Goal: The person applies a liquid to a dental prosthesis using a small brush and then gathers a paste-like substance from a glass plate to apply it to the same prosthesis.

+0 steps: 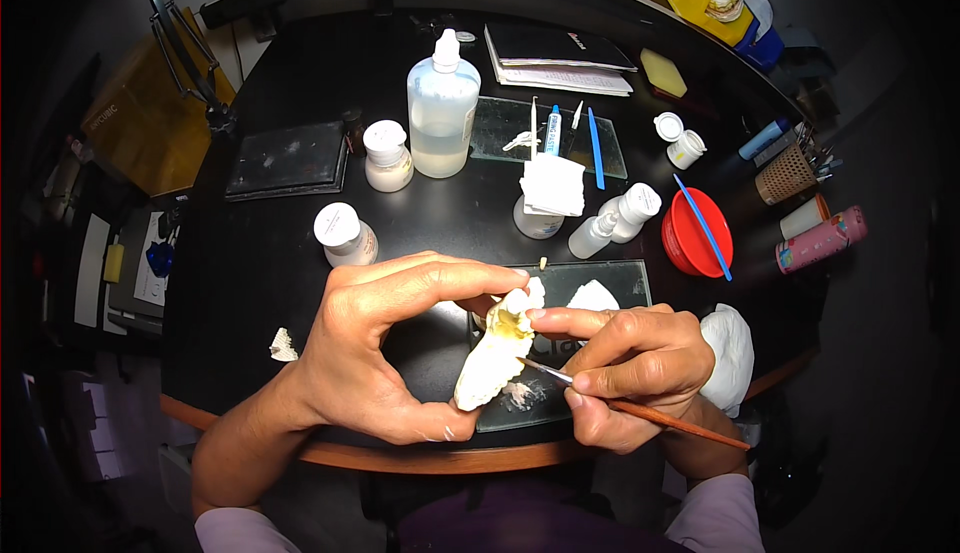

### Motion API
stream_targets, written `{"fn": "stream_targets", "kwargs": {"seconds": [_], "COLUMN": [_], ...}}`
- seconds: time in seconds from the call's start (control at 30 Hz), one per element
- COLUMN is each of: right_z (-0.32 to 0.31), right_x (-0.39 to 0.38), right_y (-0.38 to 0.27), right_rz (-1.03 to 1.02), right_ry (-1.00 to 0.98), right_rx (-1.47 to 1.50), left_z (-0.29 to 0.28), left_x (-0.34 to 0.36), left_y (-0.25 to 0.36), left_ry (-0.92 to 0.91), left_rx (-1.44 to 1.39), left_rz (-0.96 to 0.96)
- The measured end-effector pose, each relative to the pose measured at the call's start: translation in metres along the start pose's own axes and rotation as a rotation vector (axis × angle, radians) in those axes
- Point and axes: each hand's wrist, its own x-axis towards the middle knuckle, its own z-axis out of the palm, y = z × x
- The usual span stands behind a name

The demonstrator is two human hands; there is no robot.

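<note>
My left hand (365,328) is closed on a cream-white dental cast (488,361), thumb at its near end and fingers at its far end. The cast is tilted above a dark glass plate (628,281). In my right hand (640,358) is a fine paintbrush (690,431) with a reddish-brown handle, pinched near its metal collar. Its tip meets or nearly meets the cast's right edge. My right index finger rests against the cast's upper part. Below the cast, a whitish smear (520,395) marks the plate, and a white piece (594,297) lies behind my right hand.
Lidded jars (345,238), a large squeeze bottle (440,123) and a small bottle (592,237) stand beyond my hands. A red bowl (688,253) with a blue stick (704,223) across it is at right. White crumpled tissue (728,358) lies beside my right wrist; a toothed fragment (284,345) lies left.
</note>
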Motion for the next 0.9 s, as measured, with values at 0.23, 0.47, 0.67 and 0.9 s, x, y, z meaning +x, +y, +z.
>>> {"fn": "stream_targets", "kwargs": {"seconds": [0.23,0.47,0.67,0.9], "right_z": [-0.0005,0.0007,0.0003,0.0018], "right_x": [-0.0031,-0.0016,0.0,-0.0006], "right_y": [-0.0004,-0.0014,-0.0011,-0.0009], "right_rz": [0.018,0.003,0.009,0.031], "right_ry": [0.006,0.024,0.02,0.043], "right_rx": [0.029,-0.002,0.001,0.061], "left_z": [-0.0003,-0.0004,-0.0001,-0.0009], "left_x": [-0.0009,0.0003,0.0005,0.0001], "left_y": [0.0005,0.0008,0.0009,0.0011], "left_ry": [-0.007,-0.007,-0.002,-0.008], "left_rx": [0.003,0.004,0.01,0.047], "left_rz": [0.007,0.011,0.012,0.029]}}
